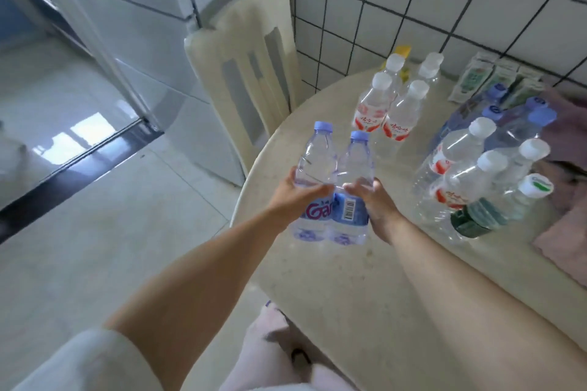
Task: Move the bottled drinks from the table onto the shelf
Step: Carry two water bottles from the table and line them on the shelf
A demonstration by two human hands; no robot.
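Observation:
Two clear water bottles with light purple caps stand side by side near the left edge of the round beige table (365, 279). My left hand (295, 200) is wrapped around the left bottle (316, 165), which has a blue label with pink letters. My right hand (374, 203) grips the right bottle (355, 174), whose blue label shows a barcode. Both bottles are upright. Whether their bases touch the table I cannot tell. No shelf is in view.
Several red-labelled bottles with white caps (397, 111) stand further back, and more bottles (470, 174) crowd the right side. Small cartons (495, 79) line the tiled wall. A cream chair (251, 79) stands left of the table. A pink cloth (562, 232) lies at right.

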